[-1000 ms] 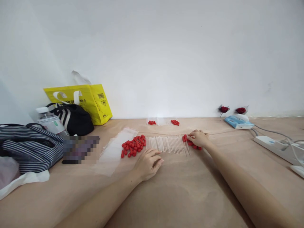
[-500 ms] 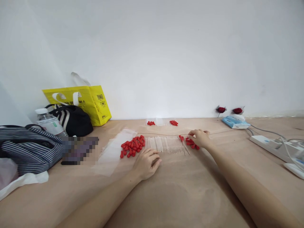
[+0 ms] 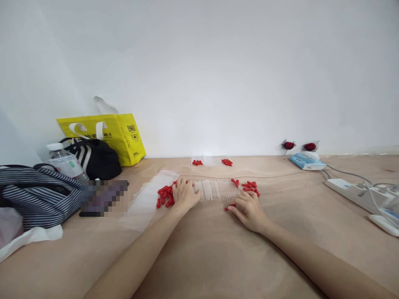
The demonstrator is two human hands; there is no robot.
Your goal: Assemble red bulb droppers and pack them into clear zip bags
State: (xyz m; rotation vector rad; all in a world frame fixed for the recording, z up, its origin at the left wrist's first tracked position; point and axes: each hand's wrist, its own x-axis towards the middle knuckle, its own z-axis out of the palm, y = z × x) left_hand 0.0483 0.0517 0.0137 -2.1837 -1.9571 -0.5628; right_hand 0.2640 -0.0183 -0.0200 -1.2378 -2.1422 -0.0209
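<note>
My left hand (image 3: 184, 196) lies over the right edge of a pile of red rubber bulbs (image 3: 164, 194), its fingers bent and the thumb apart, beside the left end of a row of thin clear tubes (image 3: 215, 190). My right hand (image 3: 247, 209) is low at the row's right end, thumb and fingers closed around a small red rubber bulb (image 3: 230, 207). Behind its fingers lie several more red bulbs (image 3: 251, 185). Another red bulb (image 3: 235, 182) rests at the row's far right corner. My fingers partly hide the tubes' ends.
Flat clear plastic bags (image 3: 152, 195) lie left of the pile. By the wall is a bag with two red groups (image 3: 212, 160). A yellow bag (image 3: 124, 143), bottle (image 3: 64, 160), striped bag (image 3: 40, 195) and phone (image 3: 104, 199) stand left; tissues (image 3: 307, 162) and a power strip (image 3: 355, 197) right.
My left hand has moved up and left onto the red pile. My right hand has come left and toward me from the right-hand bulbs, now with a red bulb at its fingertips.
</note>
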